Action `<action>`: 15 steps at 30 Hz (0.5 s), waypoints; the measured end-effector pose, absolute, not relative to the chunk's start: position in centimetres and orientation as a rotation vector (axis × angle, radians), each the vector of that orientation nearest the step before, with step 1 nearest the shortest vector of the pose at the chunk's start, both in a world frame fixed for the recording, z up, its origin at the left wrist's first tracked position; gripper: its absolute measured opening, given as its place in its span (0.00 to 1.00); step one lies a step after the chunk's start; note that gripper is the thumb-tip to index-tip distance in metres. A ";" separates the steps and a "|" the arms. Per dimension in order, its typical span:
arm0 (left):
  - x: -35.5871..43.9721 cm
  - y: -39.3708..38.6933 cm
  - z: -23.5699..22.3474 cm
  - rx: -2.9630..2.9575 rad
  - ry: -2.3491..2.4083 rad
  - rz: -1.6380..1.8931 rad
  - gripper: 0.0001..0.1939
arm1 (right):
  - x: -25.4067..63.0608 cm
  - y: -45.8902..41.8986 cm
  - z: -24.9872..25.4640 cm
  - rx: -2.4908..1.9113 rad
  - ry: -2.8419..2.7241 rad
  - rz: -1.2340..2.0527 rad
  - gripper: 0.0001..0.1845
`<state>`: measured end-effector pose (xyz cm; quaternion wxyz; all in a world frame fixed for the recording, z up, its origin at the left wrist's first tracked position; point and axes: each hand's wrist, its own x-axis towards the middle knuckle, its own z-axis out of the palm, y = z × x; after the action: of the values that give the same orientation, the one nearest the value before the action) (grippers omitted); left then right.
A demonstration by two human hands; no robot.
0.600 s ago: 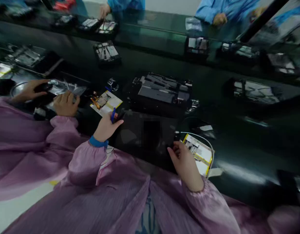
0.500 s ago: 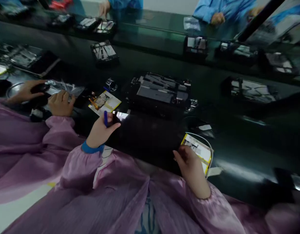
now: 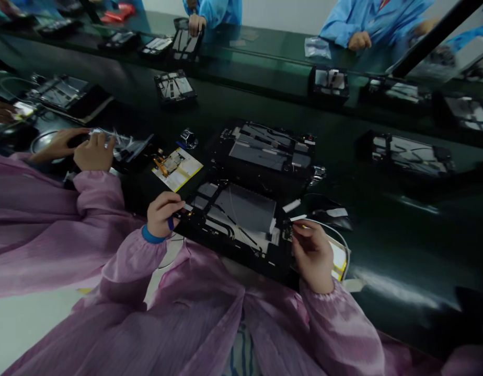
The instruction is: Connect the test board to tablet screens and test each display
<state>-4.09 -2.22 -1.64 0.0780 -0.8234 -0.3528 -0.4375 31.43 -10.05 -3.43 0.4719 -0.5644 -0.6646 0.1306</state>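
Pinched nearly closed, the left hand (image 3: pixel 162 214) has thumb and fingers on the open device (image 3: pixel 247 209) at its nine-o'clock end, with a blue item (image 3: pixel 171 223) tucked beneath them. At the three-to-four-o'clock end, the right hand (image 3: pixel 315 256) is partly curled, fingertips close together at the rim beside a white strip (image 3: pixel 298 218); whether they close on the rim or the strip, one cannot tell. The open device lies directly in front of the wearer, inner side up, thin black cables crossing its grey panel.

Just beyond, at about one o'clock, sits another dark unit (image 3: pixel 261 151); a yellow-edged card (image 3: pixel 182 172) lies at ten.

It looks flat, stiff and fairly light, but its smooth rim may slip and its exposed cables could snag or tear. Both short ends, at nine and three, would seem the safest hold, fingers clear of the parts inside.
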 end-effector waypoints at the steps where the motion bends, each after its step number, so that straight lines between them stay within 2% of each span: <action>1: -4.2 -2.3 -2.2 -2.464 -1.061 -1.264 0.07 | 31.4 -9.9 -3.9 -1.398 -1.629 0.338 0.03; 5: -4.6 -2.8 -3.9 -2.618 -1.186 -0.909 0.10 | 31.6 -9.8 -4.9 -1.483 -1.738 0.340 0.09; 8: -5.1 -3.2 -4.5 -2.668 -1.597 -0.475 0.17 | 31.1 -10.0 -4.9 -1.519 -1.842 0.337 0.16; 10: -5.1 -3.5 -4.1 -2.631 -1.862 -0.327 0.22 | 30.0 -10.3 -4.7 -1.586 -1.894 0.273 0.20; 12: -4.8 -3.9 -3.1 -2.604 -2.020 -0.405 0.20 | 28.2 -10.6 -4.5 -1.666 -1.940 0.186 0.24; 15: -3.4 -4.6 -0.3 -2.609 -2.093 -0.923 0.12 | 25.0 -10.4 -4.3 -1.733 -2.046 0.114 0.35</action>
<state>-3.35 -4.64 -0.32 -0.1635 -0.7417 -0.5952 -0.2625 24.99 -10.44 -4.32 0.2273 -0.6288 -0.7424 0.0413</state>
